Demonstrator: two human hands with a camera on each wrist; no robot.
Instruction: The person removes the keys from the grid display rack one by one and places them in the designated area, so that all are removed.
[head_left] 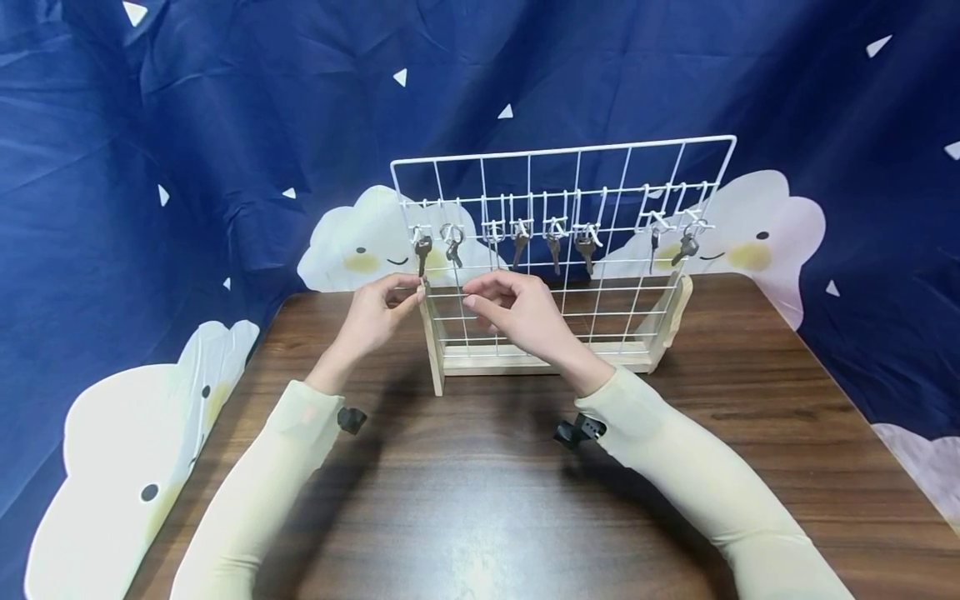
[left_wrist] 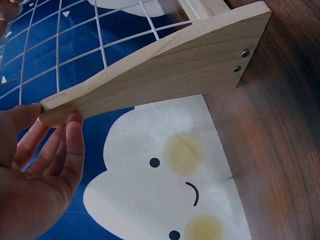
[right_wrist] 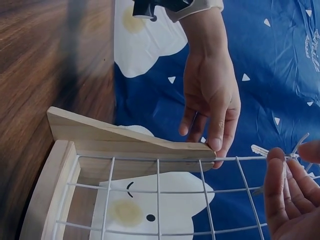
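Note:
A white wire grid rack (head_left: pixel 600 313) stands on wooden side supports. My left hand (head_left: pixel 378 310) pinches the upper tip of the left wooden support (left_wrist: pixel 165 67), thumb on one side and fingers on the other. Close in front of the grid, my right hand (head_left: pixel 521 312) hovers with fingers loosely bent and a gap between thumb and forefinger. I see nothing held there. Keys on rings hang from white hooks in a row above the hands, among them a dark key (head_left: pixel 423 248) at the far left and a key (head_left: pixel 687 248) at the far right.
The rack's wooden base bar (head_left: pixel 480 363) rests on a brown wood-grain table (head_left: pixel 450 483). Behind hangs a dark blue cloth (head_left: pixel 300 100) with white triangles and smiling clouds. The right wooden support (head_left: pixel 672 312) stands beyond the right hand.

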